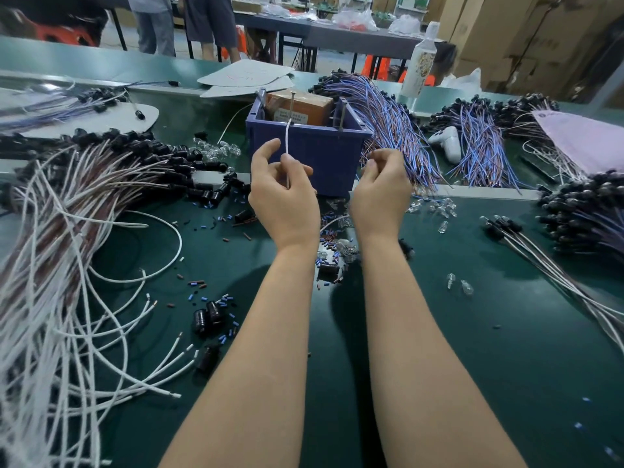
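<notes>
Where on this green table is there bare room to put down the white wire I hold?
The widest bare patch of the dark green table mat lies right of your right forearm, between the two small clear glass bulbs and the near edge. Loose white wires crowd the left; small blue and brown sleeve pieces crowd the middle.

Two hands (283, 201) (380, 194), one blue bin (324, 160)

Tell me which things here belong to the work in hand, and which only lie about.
In use: left hand; white wire it holds; right hand.
Lying about: blue bin; bottle; white controller; purple wires; black caps.
</notes>
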`<state>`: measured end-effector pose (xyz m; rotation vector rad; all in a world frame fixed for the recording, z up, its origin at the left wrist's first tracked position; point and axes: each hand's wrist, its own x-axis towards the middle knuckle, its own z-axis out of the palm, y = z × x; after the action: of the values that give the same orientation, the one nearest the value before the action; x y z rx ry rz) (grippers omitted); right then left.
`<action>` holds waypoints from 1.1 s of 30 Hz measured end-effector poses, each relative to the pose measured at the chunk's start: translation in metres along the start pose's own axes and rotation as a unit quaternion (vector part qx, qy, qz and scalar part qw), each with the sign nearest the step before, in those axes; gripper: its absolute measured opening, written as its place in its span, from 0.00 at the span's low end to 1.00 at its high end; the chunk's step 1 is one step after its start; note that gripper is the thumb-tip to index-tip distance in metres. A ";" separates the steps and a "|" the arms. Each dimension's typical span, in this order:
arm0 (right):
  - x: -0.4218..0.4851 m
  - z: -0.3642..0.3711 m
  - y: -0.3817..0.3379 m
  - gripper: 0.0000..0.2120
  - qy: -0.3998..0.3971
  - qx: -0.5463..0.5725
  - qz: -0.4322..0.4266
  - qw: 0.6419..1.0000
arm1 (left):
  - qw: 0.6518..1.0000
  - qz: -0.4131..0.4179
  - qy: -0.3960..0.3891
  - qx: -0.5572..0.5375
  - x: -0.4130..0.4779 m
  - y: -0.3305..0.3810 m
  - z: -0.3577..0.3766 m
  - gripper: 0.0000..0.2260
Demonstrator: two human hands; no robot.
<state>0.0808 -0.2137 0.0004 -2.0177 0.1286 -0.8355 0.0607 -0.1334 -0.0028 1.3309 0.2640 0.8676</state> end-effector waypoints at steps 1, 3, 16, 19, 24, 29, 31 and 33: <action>-0.002 0.003 0.001 0.09 -0.016 -0.002 0.007 1.000 | 1.000 0.006 0.005 0.001 0.000 0.000 0.000 0.09; -0.004 0.006 0.003 0.10 -0.039 -0.004 0.023 0.999 | 1.000 0.020 0.011 0.001 -0.001 -0.001 0.000 0.10; -0.005 0.007 0.003 0.16 -0.055 -0.002 0.026 0.998 | 0.993 0.049 -0.071 0.076 -0.002 -0.014 0.004 0.14; -0.004 0.006 0.002 0.16 -0.046 0.007 0.024 0.999 | 0.993 0.045 -0.077 0.074 -0.001 -0.013 0.004 0.13; -0.003 0.005 0.000 0.17 -0.050 0.009 0.015 0.999 | 0.993 0.037 -0.090 0.069 -0.002 -0.012 0.004 0.13; -0.002 0.006 -0.001 0.18 -0.070 -0.007 0.001 0.998 | 0.992 0.026 -0.103 0.073 0.000 -0.012 0.002 0.14; -0.001 0.007 -0.001 0.20 -0.082 -0.014 -0.007 0.997 | 0.991 0.028 -0.109 0.075 0.000 -0.012 0.002 0.14; 0.000 0.007 -0.001 0.21 -0.090 -0.020 -0.012 0.996 | 0.991 0.030 -0.111 0.076 0.000 -0.012 0.002 0.13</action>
<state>0.0843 -0.2078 -0.0012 -2.1247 0.0190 -0.6650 0.0667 -0.1347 -0.0133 1.5705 0.1183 0.7540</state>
